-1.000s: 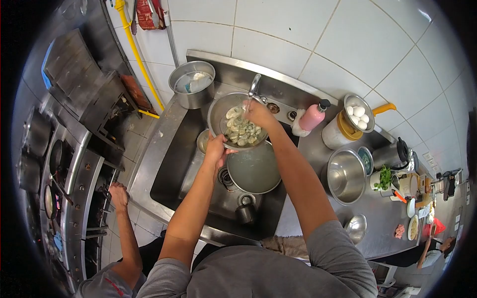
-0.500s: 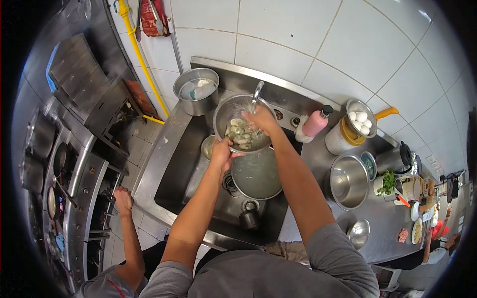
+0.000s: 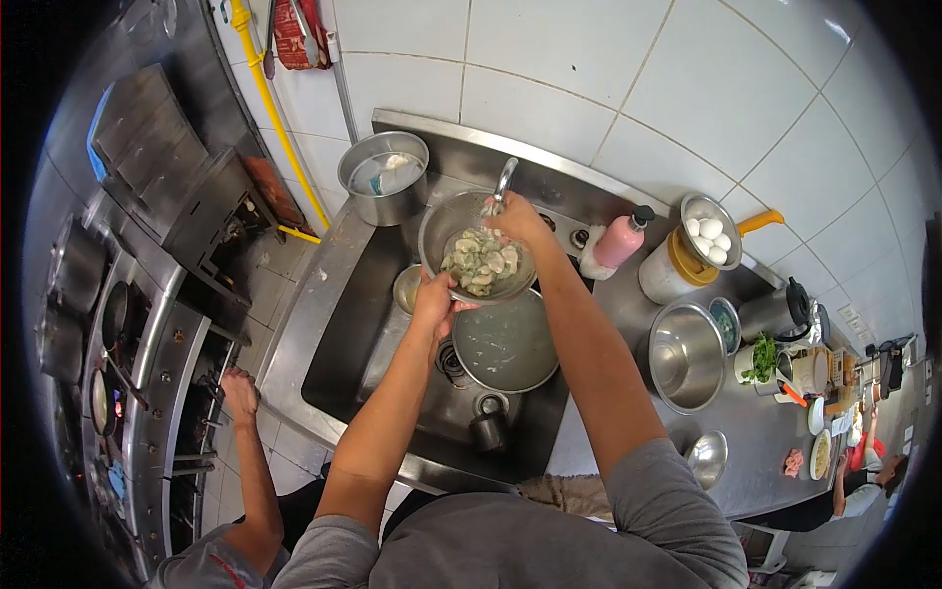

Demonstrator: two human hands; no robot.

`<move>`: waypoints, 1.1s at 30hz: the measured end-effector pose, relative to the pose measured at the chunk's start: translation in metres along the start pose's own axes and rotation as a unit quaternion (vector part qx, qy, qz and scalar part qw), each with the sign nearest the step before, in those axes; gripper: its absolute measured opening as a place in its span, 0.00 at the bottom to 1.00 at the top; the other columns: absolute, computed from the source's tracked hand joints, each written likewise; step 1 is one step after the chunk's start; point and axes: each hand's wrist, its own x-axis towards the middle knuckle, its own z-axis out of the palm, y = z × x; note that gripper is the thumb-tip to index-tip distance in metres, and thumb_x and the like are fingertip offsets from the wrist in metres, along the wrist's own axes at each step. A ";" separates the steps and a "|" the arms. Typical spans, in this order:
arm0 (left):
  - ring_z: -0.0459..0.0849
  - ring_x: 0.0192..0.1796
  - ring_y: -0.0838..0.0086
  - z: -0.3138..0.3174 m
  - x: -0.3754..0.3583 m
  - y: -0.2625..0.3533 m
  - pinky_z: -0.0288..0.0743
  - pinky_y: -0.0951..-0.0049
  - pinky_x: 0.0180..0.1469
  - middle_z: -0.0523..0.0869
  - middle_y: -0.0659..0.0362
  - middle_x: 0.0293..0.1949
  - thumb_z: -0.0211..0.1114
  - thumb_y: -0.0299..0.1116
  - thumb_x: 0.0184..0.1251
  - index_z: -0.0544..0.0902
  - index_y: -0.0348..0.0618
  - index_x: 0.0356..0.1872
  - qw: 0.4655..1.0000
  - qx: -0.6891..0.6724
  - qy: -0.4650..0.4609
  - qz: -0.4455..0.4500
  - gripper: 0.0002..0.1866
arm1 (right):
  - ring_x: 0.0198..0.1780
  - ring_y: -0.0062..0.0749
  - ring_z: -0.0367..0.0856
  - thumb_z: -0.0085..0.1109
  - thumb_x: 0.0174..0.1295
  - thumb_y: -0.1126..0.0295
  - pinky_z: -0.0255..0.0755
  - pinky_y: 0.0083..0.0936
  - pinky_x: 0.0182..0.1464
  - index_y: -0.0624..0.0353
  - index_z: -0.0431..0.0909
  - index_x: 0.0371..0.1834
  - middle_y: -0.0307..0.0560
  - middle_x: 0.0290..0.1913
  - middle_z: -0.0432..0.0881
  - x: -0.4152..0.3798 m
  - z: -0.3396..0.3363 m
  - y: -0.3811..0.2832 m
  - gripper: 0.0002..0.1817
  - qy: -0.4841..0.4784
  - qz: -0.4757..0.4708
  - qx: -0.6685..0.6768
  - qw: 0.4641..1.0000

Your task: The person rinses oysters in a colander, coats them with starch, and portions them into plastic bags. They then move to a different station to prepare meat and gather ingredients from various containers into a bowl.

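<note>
A metal bowl [image 3: 432, 228] holds pale greenish pieces of food [image 3: 480, 262] under the curved faucet [image 3: 505, 178]. My left hand [image 3: 437, 302] grips the bowl's near left rim, fingers wrapped round it. My right hand [image 3: 516, 221] is at the upper right of the bowl, close below the faucet; its fingertips are partly hidden, and whether they hold anything cannot be made out. Beneath the bowl, in the sink [image 3: 343, 339], stands a larger round pan [image 3: 505, 344] with cloudy water. A small bowl [image 3: 407, 290] lies to its left and a metal cup [image 3: 488, 430] near the front.
Left of the faucet stands a metal pot [image 3: 385, 182]. A pink pump bottle [image 3: 619, 241], a strainer of eggs [image 3: 711, 234] and a large bowl [image 3: 688, 357] are on the right. A co-worker's arm [image 3: 257, 461] reaches toward the stove [image 3: 162, 393]; another person [image 3: 852, 499] is far right.
My right hand has moved slightly up toward the faucet, away from the food. More of the food shows, spread across the bowl. My left hand still holds the rim.
</note>
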 end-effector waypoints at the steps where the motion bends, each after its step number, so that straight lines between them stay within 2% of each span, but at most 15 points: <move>1: 0.85 0.46 0.41 0.000 0.000 -0.001 0.90 0.51 0.33 0.69 0.35 0.60 0.47 0.21 0.60 0.51 0.43 0.68 1.000 0.000 0.000 0.000 0.33 | 0.26 0.23 0.77 0.69 0.58 0.72 0.69 0.24 0.22 0.62 0.77 0.51 0.43 0.33 0.82 0.000 0.000 0.002 0.18 0.000 0.001 0.000 1.000; 6: 0.85 0.45 0.41 -0.003 0.004 -0.005 0.90 0.51 0.32 0.69 0.35 0.60 0.47 0.21 0.60 0.49 0.45 0.69 0.999 -0.002 0.033 -0.019 0.34 | 0.23 0.21 0.71 0.62 0.62 0.76 0.64 0.24 0.22 0.62 0.78 0.47 0.42 0.34 0.82 -0.009 -0.005 -0.017 0.11 -0.039 0.086 0.014 0.995; 10: 0.86 0.44 0.42 -0.001 0.000 -0.007 0.90 0.51 0.31 0.69 0.35 0.60 0.47 0.22 0.60 0.50 0.48 0.69 1.000 -0.004 0.018 -0.007 0.34 | 0.28 0.25 0.78 0.52 0.65 0.75 0.73 0.23 0.30 0.64 0.81 0.43 0.45 0.35 0.83 0.000 0.002 -0.003 0.09 -0.012 0.034 -0.013 0.999; 12: 0.86 0.43 0.43 0.002 -0.002 -0.006 0.90 0.51 0.31 0.70 0.36 0.60 0.47 0.22 0.60 0.51 0.50 0.70 1.000 0.001 0.024 -0.013 0.34 | 0.30 0.27 0.81 0.50 0.67 0.75 0.74 0.25 0.35 0.63 0.82 0.43 0.43 0.35 0.83 0.005 0.006 0.005 0.10 -0.009 -0.060 0.014 0.998; 16: 0.83 0.47 0.40 0.005 -0.007 -0.001 0.89 0.45 0.34 0.69 0.39 0.61 0.48 0.22 0.59 0.55 0.44 0.66 1.000 0.008 0.013 -0.005 0.31 | 0.35 0.28 0.84 0.49 0.68 0.74 0.76 0.27 0.37 0.64 0.82 0.44 0.44 0.36 0.84 0.005 0.005 0.003 0.11 -0.003 -0.040 0.053 0.998; 19: 0.86 0.42 0.45 0.007 -0.006 0.000 0.90 0.53 0.29 0.72 0.37 0.59 0.48 0.22 0.60 0.51 0.48 0.70 0.999 0.001 0.033 -0.025 0.34 | 0.39 0.32 0.86 0.50 0.68 0.75 0.77 0.28 0.40 0.64 0.81 0.49 0.47 0.43 0.85 0.005 0.004 0.001 0.12 0.005 0.005 0.131 0.991; 21: 0.87 0.41 0.46 0.005 -0.005 -0.002 0.90 0.54 0.27 0.73 0.37 0.58 0.48 0.21 0.59 0.52 0.47 0.69 1.000 -0.003 0.022 -0.010 0.34 | 0.47 0.43 0.85 0.57 0.66 0.70 0.78 0.34 0.48 0.58 0.80 0.56 0.52 0.51 0.85 0.007 0.002 0.000 0.16 0.012 -0.011 -0.086 0.996; 22: 0.87 0.41 0.46 0.003 -0.004 -0.004 0.90 0.54 0.27 0.73 0.37 0.58 0.48 0.21 0.59 0.52 0.47 0.69 1.000 -0.003 0.021 -0.010 0.34 | 0.47 0.43 0.85 0.57 0.66 0.70 0.78 0.34 0.48 0.58 0.80 0.56 0.52 0.51 0.85 0.005 0.003 0.003 0.16 0.012 -0.011 -0.086 0.996; 23: 0.86 0.39 0.47 0.001 -0.002 -0.005 0.90 0.54 0.27 0.73 0.38 0.56 0.48 0.21 0.59 0.52 0.47 0.70 1.000 -0.005 0.023 -0.018 0.35 | 0.51 0.45 0.84 0.61 0.63 0.67 0.76 0.35 0.53 0.57 0.81 0.55 0.55 0.57 0.81 0.000 0.006 0.008 0.17 -0.029 -0.093 -0.160 0.982; 24: 0.86 0.38 0.48 -0.002 0.000 -0.007 0.90 0.54 0.27 0.74 0.38 0.55 0.49 0.22 0.59 0.51 0.48 0.70 0.999 -0.006 0.024 -0.025 0.35 | 0.55 0.47 0.83 0.65 0.60 0.64 0.75 0.36 0.59 0.55 0.82 0.54 0.58 0.63 0.77 -0.006 0.010 0.017 0.19 -0.071 -0.175 -0.230 0.955; 27: 0.85 0.34 0.51 -0.004 0.007 -0.007 0.89 0.53 0.27 0.75 0.40 0.52 0.49 0.22 0.59 0.52 0.49 0.70 0.999 0.002 0.024 -0.036 0.36 | 0.60 0.52 0.78 0.68 0.57 0.62 0.72 0.37 0.63 0.46 0.82 0.56 0.53 0.71 0.69 -0.038 0.044 0.047 0.21 0.000 -0.257 -0.400 0.879; 29: 0.85 0.39 0.49 -0.009 0.012 0.001 0.89 0.49 0.30 0.74 0.41 0.53 0.50 0.22 0.58 0.54 0.46 0.69 0.999 0.021 0.024 -0.020 0.34 | 0.63 0.49 0.76 0.70 0.55 0.63 0.71 0.35 0.63 0.45 0.83 0.54 0.49 0.73 0.66 -0.058 0.049 0.035 0.21 -0.119 -0.249 -0.412 0.868; 30: 0.84 0.44 0.46 -0.011 0.011 0.005 0.89 0.45 0.33 0.73 0.43 0.55 0.50 0.22 0.58 0.56 0.43 0.68 0.999 0.040 0.027 -0.005 0.33 | 0.63 0.49 0.76 0.70 0.55 0.63 0.71 0.35 0.63 0.45 0.83 0.54 0.49 0.73 0.66 -0.055 0.048 0.035 0.21 -0.122 -0.251 -0.414 0.867; 32: 0.84 0.43 0.47 -0.013 0.009 0.011 0.89 0.45 0.34 0.73 0.43 0.55 0.50 0.22 0.58 0.56 0.43 0.68 0.999 0.048 0.018 -0.002 0.33 | 0.57 0.53 0.80 0.71 0.52 0.63 0.74 0.38 0.58 0.45 0.83 0.51 0.50 0.62 0.77 -0.053 0.045 0.040 0.20 -0.206 -0.163 -0.412 0.873; 33: 0.84 0.43 0.47 -0.013 0.007 0.013 0.89 0.45 0.34 0.73 0.43 0.54 0.50 0.22 0.58 0.57 0.44 0.68 0.998 0.056 0.004 0.002 0.33 | 0.57 0.53 0.80 0.71 0.52 0.63 0.74 0.38 0.58 0.45 0.83 0.51 0.50 0.62 0.77 -0.044 0.042 0.052 0.20 -0.205 -0.161 -0.410 0.874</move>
